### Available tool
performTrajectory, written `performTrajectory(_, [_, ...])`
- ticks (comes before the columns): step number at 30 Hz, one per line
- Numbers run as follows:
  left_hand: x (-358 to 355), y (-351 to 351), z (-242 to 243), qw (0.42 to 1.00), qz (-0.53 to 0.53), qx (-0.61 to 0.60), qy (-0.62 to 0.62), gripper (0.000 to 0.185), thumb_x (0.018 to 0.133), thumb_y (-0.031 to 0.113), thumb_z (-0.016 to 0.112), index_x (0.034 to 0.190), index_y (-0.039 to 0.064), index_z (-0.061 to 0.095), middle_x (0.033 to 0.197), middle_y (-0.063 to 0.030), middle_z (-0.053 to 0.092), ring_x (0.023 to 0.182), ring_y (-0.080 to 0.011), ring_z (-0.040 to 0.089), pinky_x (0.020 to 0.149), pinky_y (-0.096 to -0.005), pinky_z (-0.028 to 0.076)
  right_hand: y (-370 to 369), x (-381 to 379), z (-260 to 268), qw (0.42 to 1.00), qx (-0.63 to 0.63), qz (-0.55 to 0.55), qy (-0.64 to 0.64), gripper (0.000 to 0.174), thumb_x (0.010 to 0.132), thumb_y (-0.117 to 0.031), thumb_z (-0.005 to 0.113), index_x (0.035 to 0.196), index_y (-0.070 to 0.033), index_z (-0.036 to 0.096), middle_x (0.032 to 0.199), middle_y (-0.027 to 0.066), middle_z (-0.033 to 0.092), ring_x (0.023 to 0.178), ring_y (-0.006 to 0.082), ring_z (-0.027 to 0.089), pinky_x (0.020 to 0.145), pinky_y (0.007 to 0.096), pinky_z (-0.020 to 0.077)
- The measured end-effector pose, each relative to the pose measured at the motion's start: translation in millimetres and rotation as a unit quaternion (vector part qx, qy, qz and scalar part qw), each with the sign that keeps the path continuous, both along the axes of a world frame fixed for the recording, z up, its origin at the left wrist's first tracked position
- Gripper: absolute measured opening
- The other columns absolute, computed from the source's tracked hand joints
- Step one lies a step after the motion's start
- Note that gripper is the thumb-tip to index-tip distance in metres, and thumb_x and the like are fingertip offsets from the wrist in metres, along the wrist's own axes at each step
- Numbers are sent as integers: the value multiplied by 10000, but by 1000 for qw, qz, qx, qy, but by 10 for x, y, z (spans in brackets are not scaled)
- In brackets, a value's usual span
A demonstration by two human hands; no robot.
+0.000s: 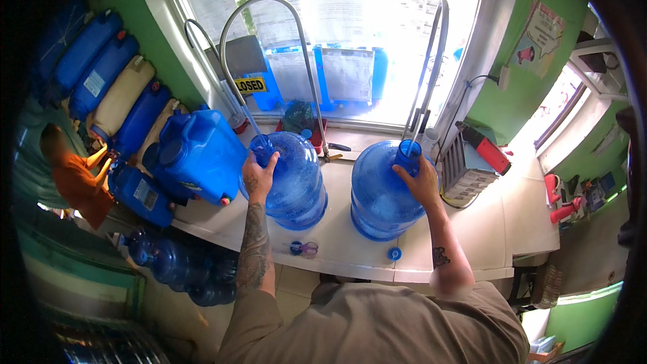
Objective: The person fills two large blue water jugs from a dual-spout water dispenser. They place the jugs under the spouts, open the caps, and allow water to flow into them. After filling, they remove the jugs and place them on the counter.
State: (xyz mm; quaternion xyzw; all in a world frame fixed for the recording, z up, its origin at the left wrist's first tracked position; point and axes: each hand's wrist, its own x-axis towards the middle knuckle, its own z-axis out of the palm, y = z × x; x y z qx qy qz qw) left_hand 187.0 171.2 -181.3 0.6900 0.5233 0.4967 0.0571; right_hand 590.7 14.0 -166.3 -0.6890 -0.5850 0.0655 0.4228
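On the tiled counter (341, 255) stand two large round water bottles of clear blue plastic. My left hand (259, 174) grips the neck of the left bottle (298, 182), and my right hand (422, 182) grips the neck of the right bottle (379, 194). A tall arched metal spout (226, 40) ends in a tube that reaches into the left bottle's mouth. Another metal spout (443, 25) has its end in the right bottle's mouth. Droplets cover the left bottle's shoulder. Nearer me lie a blue bottle cap (394, 253) and purple-handled scissors (307, 248) beside a dark blue round piece.
Blue jerrycans (212, 146) crowd the counter's left end. A person in an orange top (83, 187) works there. Below are several blue bottles (177, 263). A heat gun (482, 147) rests on a metal box (465, 169) at right. Behind stands a red basket (317, 134) by a bright window.
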Motion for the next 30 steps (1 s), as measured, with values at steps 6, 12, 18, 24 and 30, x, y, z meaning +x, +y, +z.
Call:
performTrajectory(6, [5,8,5,1000,-10,-7,-9,545,894,463,776,1136,-15,674,1035,-200,730,966,-401,684,847,-486,522,8,11,8,1000,-15,-2,9,629,853,-470,812,1290,-58,625,1163,229,705,1108,410,673,967,488,517])
performTrajectory(12, [-1,1,0,1000,-5,-21,-9,558,892,467,778,1134,-25,671,1031,-210,727,966,-405,682,847,-489,521,0,-5,36,1000,-24,-6,13,635,849,-475,813,1288,-57,625,1188,229,698,1136,405,663,986,489,509])
performTrajectory(18, [-9,41,-35,1000,-11,-10,-12,548,894,464,777,1107,-31,677,1036,-218,727,970,-406,683,840,-489,520,-14,-10,45,1000,-12,0,12,617,854,-461,815,1281,-57,628,1173,227,701,1123,402,667,975,487,515])
performTrajectory(24, [-8,41,-44,1000,-17,-9,-24,534,894,465,776,1094,-21,682,1024,-206,734,958,-410,688,842,-495,521,6,-7,10,1000,23,1,-2,611,834,-488,826,1216,-48,643,1091,212,719,1034,390,692,914,488,531])
performTrajectory(30, [-16,56,-59,1000,-13,-10,-22,519,897,463,775,1087,-12,687,1016,-200,737,947,-403,694,835,-487,527,20,5,-12,1000,11,-2,-2,621,839,-498,819,1224,-43,645,1113,222,715,1059,393,687,933,492,525])
